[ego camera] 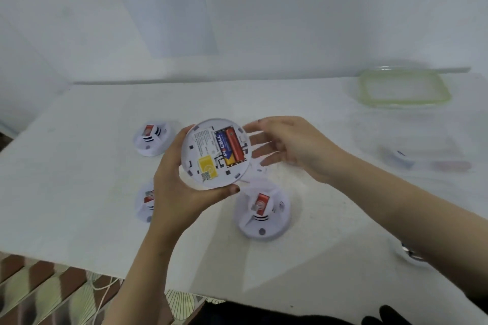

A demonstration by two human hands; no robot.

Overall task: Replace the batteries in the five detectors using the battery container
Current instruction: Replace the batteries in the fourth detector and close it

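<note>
Head view, only one given. Left hand (174, 192) grips a detector (215, 153) lifted above the middle of the surface (79, 140), back side up toward the camera. The thumb (229, 188) is hooked on the near rim and the fingers wrap the left rim.

Battery bay is open, w/ two cells (231, 148) seated side by side, one blue/yellow and one red-orange. Can't tell if these are old or fresh.

Right hand (290, 148) is just beside the detector's right rim. Its fingers (264, 152) are straight and spread and hold nothing. Motion blur, so unclear if the tips touch the rim.

Three more detectors sit face up on the surface:
- one toward the left edge (151, 140)
- one nearer the front-left, partly behind the left wrist (144, 203)
- one just in front of the held unit (261, 214)

A fifth isn't clearly visible.

Container (404, 88), clear w/ a green rim, is at the far right corner, well apart from the hands. Contents are too blurred to read.

Step, prob.: working the cells of one unit, so the task is likely early to mid.

Next move needs:
- left hand keeps the unit steady
- right fingertips get onto one cell's end to lever it out, or fit the cover if these are the new ones
- then a long reach to the far right corner
</note>
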